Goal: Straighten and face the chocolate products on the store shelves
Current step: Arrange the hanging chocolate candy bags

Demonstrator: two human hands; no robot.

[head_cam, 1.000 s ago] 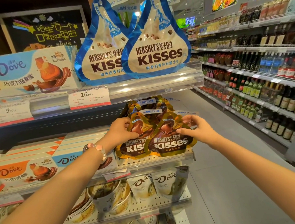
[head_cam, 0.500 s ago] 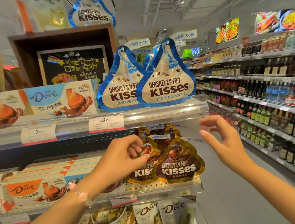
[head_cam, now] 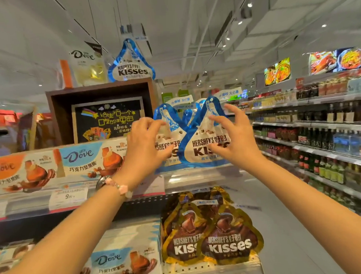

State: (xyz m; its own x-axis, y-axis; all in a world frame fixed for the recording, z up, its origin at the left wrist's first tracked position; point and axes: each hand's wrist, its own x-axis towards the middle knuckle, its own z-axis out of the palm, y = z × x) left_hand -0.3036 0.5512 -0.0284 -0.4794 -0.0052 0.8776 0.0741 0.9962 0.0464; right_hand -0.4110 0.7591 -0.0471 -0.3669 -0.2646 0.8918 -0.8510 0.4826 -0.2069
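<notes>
Two blue-and-white Hershey's Kisses bags stand side by side on the upper shelf (head_cam: pixel 200 178). My left hand (head_cam: pixel 143 144) curls over the left blue bag (head_cam: pixel 169 125), thumb and fingers pinching its front. Over the right blue bag (head_cam: pixel 199 145), which overlaps its neighbour, my right hand (head_cam: pixel 234 140) is spread with thumb and index finger touching the front. More blue bags show behind them. One shelf lower, two brown-and-gold Kisses bags (head_cam: pixel 228 245) lean upright, facing forward, with more behind.
Dove chocolate boxes (head_cam: pixel 83 159) line the upper shelf to the left, with more Dove boxes (head_cam: pixel 119 261) on the shelf below. A chalkboard sign (head_cam: pixel 107 121) sits in a wooden frame, and another Kisses bag (head_cam: pixel 131 67) stands on top. An aisle and bottle shelves (head_cam: pixel 331 142) lie to the right.
Both hands let go of the brown Kisses bags on the lower shelf and rose to the blue Kisses bags on the upper shelf. The view tilted upward.
</notes>
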